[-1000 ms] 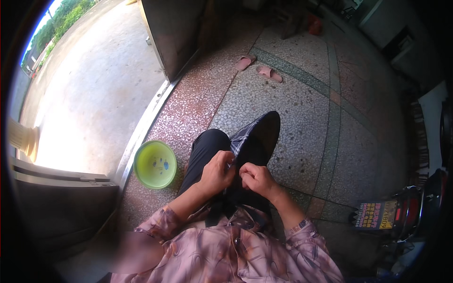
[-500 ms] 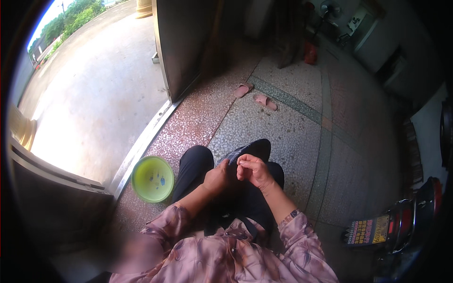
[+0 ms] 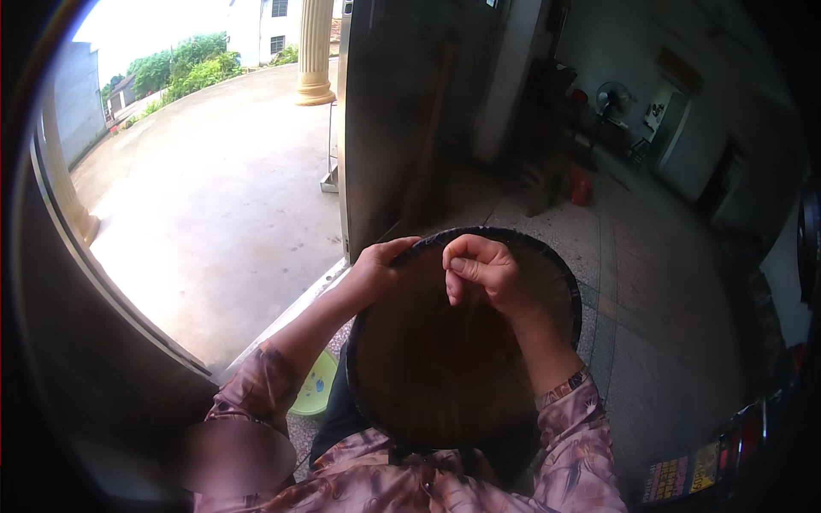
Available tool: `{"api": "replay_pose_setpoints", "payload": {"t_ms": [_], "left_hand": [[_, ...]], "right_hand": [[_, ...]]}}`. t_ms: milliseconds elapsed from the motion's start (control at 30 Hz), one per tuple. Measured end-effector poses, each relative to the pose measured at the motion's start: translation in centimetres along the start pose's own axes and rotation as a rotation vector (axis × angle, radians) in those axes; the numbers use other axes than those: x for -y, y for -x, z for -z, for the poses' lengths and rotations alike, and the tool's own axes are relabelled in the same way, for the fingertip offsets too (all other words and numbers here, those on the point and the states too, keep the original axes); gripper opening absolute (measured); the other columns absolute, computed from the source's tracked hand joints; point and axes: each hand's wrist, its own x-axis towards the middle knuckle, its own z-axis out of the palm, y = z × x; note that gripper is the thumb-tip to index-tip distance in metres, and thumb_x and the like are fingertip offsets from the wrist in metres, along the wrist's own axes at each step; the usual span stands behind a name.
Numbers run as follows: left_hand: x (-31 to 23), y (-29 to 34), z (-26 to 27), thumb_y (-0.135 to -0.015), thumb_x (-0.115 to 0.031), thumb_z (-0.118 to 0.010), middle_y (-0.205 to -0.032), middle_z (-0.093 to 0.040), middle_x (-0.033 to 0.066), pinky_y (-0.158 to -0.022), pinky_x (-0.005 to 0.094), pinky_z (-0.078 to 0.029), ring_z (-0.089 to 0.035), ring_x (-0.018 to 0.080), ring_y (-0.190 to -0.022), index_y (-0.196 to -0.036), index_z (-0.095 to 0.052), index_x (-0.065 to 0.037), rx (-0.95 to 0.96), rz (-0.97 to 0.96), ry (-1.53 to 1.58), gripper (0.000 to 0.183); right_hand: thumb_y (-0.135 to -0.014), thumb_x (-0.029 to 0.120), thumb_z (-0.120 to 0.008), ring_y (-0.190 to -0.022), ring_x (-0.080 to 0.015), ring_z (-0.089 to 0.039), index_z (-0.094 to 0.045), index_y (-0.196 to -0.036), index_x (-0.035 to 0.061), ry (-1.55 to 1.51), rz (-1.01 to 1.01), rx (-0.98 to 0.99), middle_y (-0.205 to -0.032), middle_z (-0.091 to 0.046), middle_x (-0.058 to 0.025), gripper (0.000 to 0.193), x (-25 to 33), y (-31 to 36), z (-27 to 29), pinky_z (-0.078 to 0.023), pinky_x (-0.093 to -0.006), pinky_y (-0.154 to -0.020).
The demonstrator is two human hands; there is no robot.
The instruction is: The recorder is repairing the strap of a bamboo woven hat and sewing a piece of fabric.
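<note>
A large round brown piece (image 3: pixel 436 368) with a dark cloth-like rim stands raised over my lap, its broad face toward me. It looks like a shallow basket or sieve, but its surface is too dark to tell the kind. My left hand (image 3: pixel 376 267) grips its rim at the upper left, fingers over the edge. In front of its upper part, my right hand (image 3: pixel 486 272) is closed, thumb and forefinger pinched together. Whatever sits in that pinch, if anything, is too fine to make out.
A green plastic basin (image 3: pixel 318 385) is on the floor by my left knee, partly covered by my arm. The doorway's metal sill (image 3: pixel 282 321) runs beside it. A red bag (image 3: pixel 580 185) and a fan (image 3: pixel 612 98) are farther back; a motorbike's rear (image 3: pixel 710 462) is at lower right.
The round piece has come up from my lap and now faces me broadly. Both hands have risen, the right one moving a little right. My view has tilted up, and the slippers are out of sight.
</note>
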Motion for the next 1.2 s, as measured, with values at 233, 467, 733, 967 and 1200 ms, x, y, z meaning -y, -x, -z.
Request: {"api": "replay_pose_setpoints", "payload": {"t_ms": [233, 467, 733, 967, 1200], "left_hand": [[4.1, 4.3, 0.0, -0.073, -0.009, -0.062, -0.099, -0.066, 0.0206, -0.081, 0.0378, -0.05, -0.066, 0.0313, -0.089, -0.123, -0.057, -0.011, -0.042, -0.022, -0.326, 0.051], [7.2, 2.0, -0.3, -0.071, -0.01, -0.061, -0.093, -0.065, 0.0212, -0.077, 0.0439, -0.049, -0.063, 0.0371, -0.086, -0.123, -0.055, -0.01, -0.059, -0.12, -0.444, 0.053], [2.9, 0.0, 2.4, -0.077, -0.005, -0.061, -0.092, -0.062, 0.0107, -0.069, 0.0351, -0.05, -0.061, 0.0232, -0.082, -0.114, -0.056, -0.008, -0.145, -0.504, -0.718, 0.038], [1.7, -3.6, 0.8, -0.071, -0.013, -0.059, -0.088, -0.051, 0.0049, -0.066, 0.0339, -0.044, -0.052, 0.0205, -0.083, -0.097, -0.061, -0.008, -0.021, -0.844, -1.08, 0.026], [1.6, -4.4, 0.9, -0.07, -0.015, -0.059, -0.088, -0.05, 0.0051, -0.068, 0.0334, -0.042, -0.05, 0.0211, -0.084, -0.08, -0.058, -0.009, 0.126, -0.909, -1.199, 0.011]], "right_hand": [[-0.085, 0.01, -0.055, -0.055, -0.0163, -0.057, -0.06, -0.085, 0.0044, 1.049, 0.02, 0.029, -0.064, -0.06, -0.0055, 0.008, 1.7, -1.6, 0.0, -0.047, -0.03, -0.056], [-0.084, 0.019, -0.051, -0.077, -0.0336, -0.061, -0.06, -0.084, 0.0072, 1.343, 0.395, -0.127, -0.075, -0.064, -0.0115, 0.015, -1.4, -7.5, 3.0, -0.048, -0.0423, -0.072], [-0.086, 0.012, -0.05, -0.056, -0.0175, -0.061, -0.062, -0.087, 0.0019, 0.867, -0.006, -0.034, -0.064, -0.06, -0.0127, 0.016, -2.7, -10.1, 1.9, -0.049, -0.0324, -0.056], [-0.085, 0.013, -0.05, -0.063, -0.0222, -0.064, -0.063, -0.082, 0.0029, 0.781, -0.052, -0.11, -0.068, -0.062, -0.0142, 0.017, -3.9, -9.3, 2.3, -0.052, -0.0344, -0.061], [-0.081, 0.018, -0.051, -0.079, -0.0331, -0.064, -0.068, -0.081, 0.0099, 1.274, 0.086, -0.302, -0.081, -0.066, -0.0138, 0.018, -4.9, -7.7, 3.2, -0.051, -0.0435, -0.072]]}}
